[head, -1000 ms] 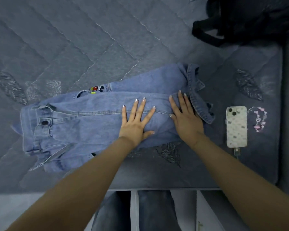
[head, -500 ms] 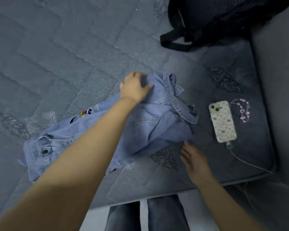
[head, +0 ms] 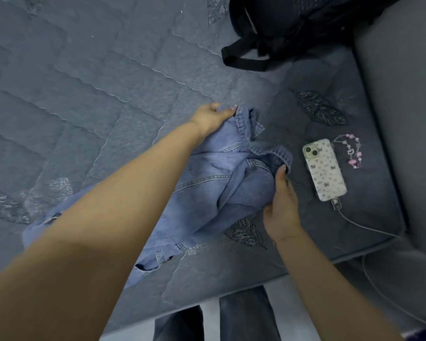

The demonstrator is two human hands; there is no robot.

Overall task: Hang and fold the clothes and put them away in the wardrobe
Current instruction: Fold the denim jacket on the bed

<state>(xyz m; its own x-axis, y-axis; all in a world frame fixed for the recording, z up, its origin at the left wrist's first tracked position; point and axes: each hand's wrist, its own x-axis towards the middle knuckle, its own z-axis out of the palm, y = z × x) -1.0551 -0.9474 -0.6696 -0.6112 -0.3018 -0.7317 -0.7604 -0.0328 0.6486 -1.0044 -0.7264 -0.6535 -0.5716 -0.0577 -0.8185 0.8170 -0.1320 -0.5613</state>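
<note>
Grey quilted bedding [head: 89, 77] stretches across the bed, and on it lie the blue jeans [head: 221, 190], bunched up near the corner. The left hand [head: 210, 116] is closed over the far hem, fingers curled around the cloth and pinching it. The right hand [head: 282, 205] holds the near hem, thumb on top and fingers tucked under the fabric, so both leg ends are gripped at once. Between the two hands the denim is rumpled and partly lifted; back from the grip, under the left forearm, the waist end lies flat on the bedding.

Just beside the right hand sits a phone [head: 325, 169] on its charging cable [head: 364, 226], with a beaded charm [head: 353, 150] beyond it. Well beyond the left hand rests a black bag [head: 293, 28].

To my eye the fold is only half made: the legs look ready to be carried over toward the waist. No wardrobe or hanger shows, so putting away looks wholly undone.
</note>
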